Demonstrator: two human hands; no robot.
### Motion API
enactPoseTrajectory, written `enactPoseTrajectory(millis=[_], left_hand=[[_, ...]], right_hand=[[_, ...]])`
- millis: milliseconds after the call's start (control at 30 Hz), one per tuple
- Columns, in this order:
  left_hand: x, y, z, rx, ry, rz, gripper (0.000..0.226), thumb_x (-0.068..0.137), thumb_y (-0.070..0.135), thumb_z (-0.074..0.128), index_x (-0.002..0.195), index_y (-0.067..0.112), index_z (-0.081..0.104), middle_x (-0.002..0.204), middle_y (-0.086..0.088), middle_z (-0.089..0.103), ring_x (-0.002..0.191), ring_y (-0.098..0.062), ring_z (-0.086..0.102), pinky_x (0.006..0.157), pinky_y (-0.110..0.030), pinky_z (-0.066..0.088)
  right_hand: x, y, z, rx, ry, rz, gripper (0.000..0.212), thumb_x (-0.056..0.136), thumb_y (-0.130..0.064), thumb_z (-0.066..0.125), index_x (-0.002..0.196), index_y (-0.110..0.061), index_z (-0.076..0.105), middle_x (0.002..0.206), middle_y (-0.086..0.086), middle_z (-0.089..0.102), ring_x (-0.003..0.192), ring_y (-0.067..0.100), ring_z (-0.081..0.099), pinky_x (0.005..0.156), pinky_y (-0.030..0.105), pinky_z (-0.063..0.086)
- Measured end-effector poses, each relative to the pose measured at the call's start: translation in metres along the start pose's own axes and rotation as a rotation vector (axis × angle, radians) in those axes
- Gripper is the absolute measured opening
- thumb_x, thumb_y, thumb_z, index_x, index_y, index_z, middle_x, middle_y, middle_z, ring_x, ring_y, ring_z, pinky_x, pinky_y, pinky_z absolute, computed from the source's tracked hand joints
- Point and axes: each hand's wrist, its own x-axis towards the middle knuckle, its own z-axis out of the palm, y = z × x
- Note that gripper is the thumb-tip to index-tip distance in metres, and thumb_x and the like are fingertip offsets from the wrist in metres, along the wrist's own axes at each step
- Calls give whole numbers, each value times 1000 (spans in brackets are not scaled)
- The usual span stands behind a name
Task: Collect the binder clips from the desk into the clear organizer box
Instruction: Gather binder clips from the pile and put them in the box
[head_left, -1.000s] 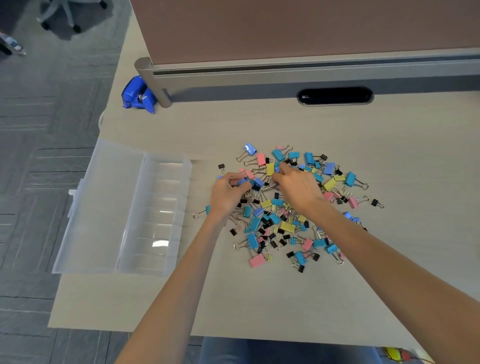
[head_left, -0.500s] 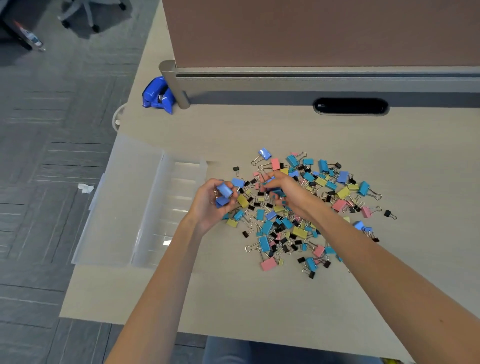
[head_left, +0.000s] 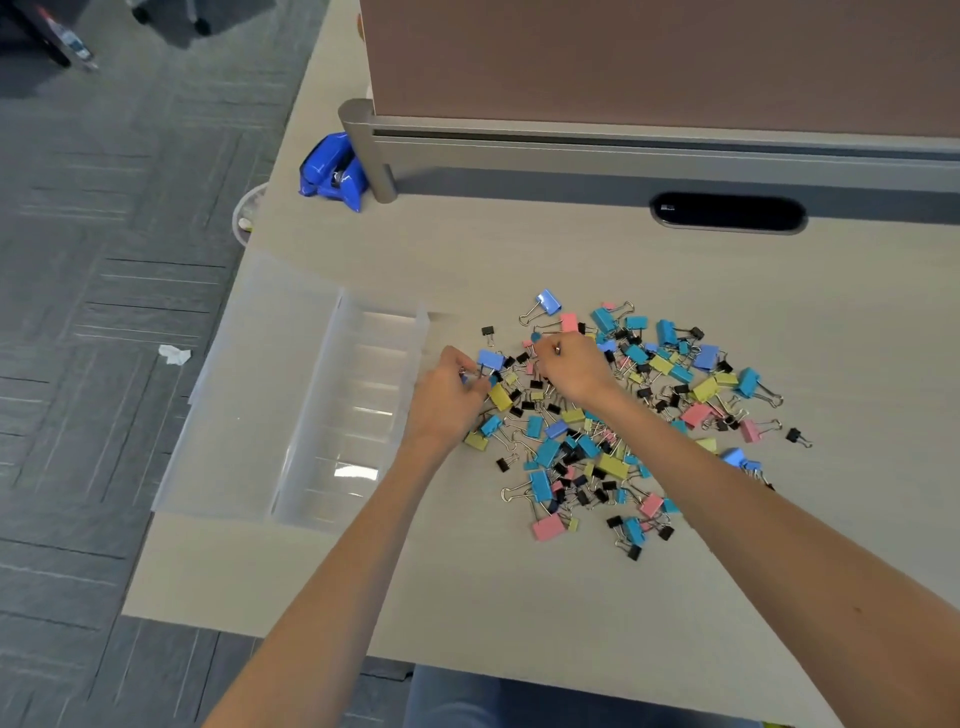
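Two grips: left hand (head_left: 445, 402) holds blue clip (head_left: 491, 358) beside organizer box (head_left: 358, 395) edge; right hand (head_left: 571, 370) pinches clip (head_left: 557, 349).

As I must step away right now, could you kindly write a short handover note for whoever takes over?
Left hand: fingers curled round a few blue clips, beside the organizer box.
Right hand: on the pile, seemingly pinching a small clip.
Binder clip pile: spread on the desk, right of the open box.
Done: no clips visible in the box's compartments.
Left: drop in the held clips, then collect the whole pile.
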Motion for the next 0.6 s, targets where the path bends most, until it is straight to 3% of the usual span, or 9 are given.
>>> enactPoseTrajectory(millis=[133,267,367,500,600], left_hand=[[11,18,4,241,55,14,39,87,43,62,106,14,42,78,-4,60,71,-26,58,58,-33,45],[20,36,8,352,58,-8,53,87,49,62,111,6,43,89,-10,61,80,-31,60,60,-34,42],[26,37,13,392,37,-15,46,90,44,60,111,5,45,97,-12,63,85,-31,62,60,-32,39],[31,40,12,356,60,4,39,92,38,58,106,3,48,88,-7,57,74,-25,55,58,-32,38],[43,35,9,187,40,-4,31,92,32,59,102,3,52,82,-4,56,72,-22,53,58,-32,41]], right_hand=[[-2,13,-8,-206,48,-39,22,101,-21,36,86,-16,52,74,5,62,47,13,44,48,24,32],[8,20,-17,-360,125,-158,10,97,-20,47,106,-15,48,90,1,63,51,11,46,46,25,32],[21,16,-22,-542,157,-226,24,94,-18,54,114,-14,41,89,4,66,59,21,57,48,27,40],[38,0,-30,-814,175,-253,42,84,4,55,120,-9,37,77,5,63,50,22,45,44,27,28],[48,-13,-39,-908,140,-273,64,75,13,57,130,-8,32,96,9,57,53,22,43,48,31,32]])
